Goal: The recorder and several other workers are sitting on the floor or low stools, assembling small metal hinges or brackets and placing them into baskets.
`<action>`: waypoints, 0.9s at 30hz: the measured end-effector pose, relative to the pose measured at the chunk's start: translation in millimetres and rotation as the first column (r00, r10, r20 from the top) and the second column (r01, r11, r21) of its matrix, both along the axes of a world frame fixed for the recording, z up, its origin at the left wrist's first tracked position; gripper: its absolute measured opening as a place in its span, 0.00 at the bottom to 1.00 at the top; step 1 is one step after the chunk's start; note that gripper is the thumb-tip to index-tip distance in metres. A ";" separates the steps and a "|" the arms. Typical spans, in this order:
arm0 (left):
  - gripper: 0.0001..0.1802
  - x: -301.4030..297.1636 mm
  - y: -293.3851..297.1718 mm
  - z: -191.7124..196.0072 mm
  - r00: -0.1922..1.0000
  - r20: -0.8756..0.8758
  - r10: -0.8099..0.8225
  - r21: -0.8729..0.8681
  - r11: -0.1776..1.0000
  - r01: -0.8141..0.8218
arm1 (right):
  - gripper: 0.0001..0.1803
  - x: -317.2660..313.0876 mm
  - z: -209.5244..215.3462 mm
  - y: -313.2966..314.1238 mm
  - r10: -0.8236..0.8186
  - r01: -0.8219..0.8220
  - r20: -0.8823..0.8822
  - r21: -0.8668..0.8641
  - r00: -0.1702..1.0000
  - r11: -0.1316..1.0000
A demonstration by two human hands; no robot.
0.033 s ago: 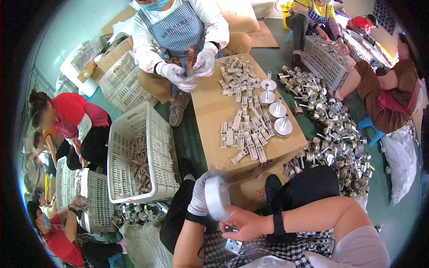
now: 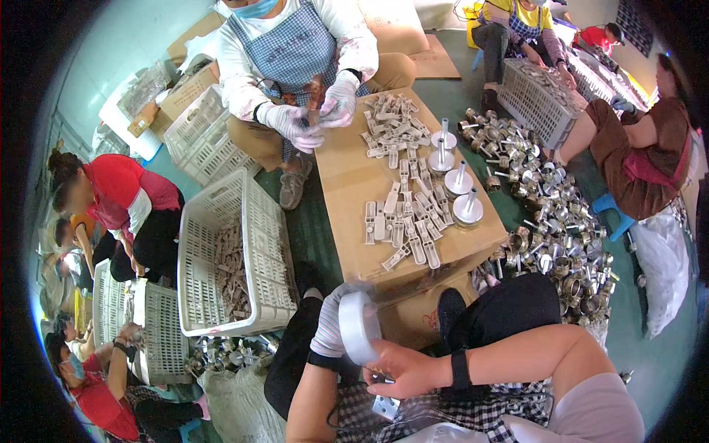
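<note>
Over my lap, my left hand (image 2: 332,325), in a pale striped glove, is closed around a roll of translucent white tape (image 2: 357,328). My bare right hand (image 2: 402,369) has its fingers curled against the roll's lower right edge; its fingertips are partly hidden. Just below those fingers shows a small silver metal piece (image 2: 385,406) with holes, over my checked apron. Ahead is a cardboard box (image 2: 354,214) bearing loose beige plastic handles (image 2: 421,240) and several round metal pieces with upright stems (image 2: 467,208).
A white crate (image 2: 193,295) of beige handles stands to the left. Metal fittings (image 2: 554,236) are heaped on the floor at right, near a blue stool (image 2: 613,215). Across the box sits a gloved co-worker (image 2: 295,52); other people work by crates on both sides.
</note>
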State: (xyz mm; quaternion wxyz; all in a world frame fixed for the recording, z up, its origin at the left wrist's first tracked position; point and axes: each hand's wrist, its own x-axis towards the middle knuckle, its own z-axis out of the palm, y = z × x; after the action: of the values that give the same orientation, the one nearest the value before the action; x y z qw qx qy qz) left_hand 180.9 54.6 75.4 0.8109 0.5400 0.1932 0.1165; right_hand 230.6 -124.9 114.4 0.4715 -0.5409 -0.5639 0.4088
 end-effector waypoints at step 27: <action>0.21 -9.7 -7.9 16.4 1.000 -0.023 -0.009 0.056 0.998 0.010 | 0.08 0.3 6.7 -3.3 0.102 -0.104 -0.057 -0.024 0.993 0.994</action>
State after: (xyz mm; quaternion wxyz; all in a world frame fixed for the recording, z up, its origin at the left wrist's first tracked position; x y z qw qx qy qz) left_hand 171.2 46.7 91.8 0.7938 0.5646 0.1965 0.1119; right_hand 230.9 -128.2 121.1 0.4579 -0.5058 -0.5723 0.4550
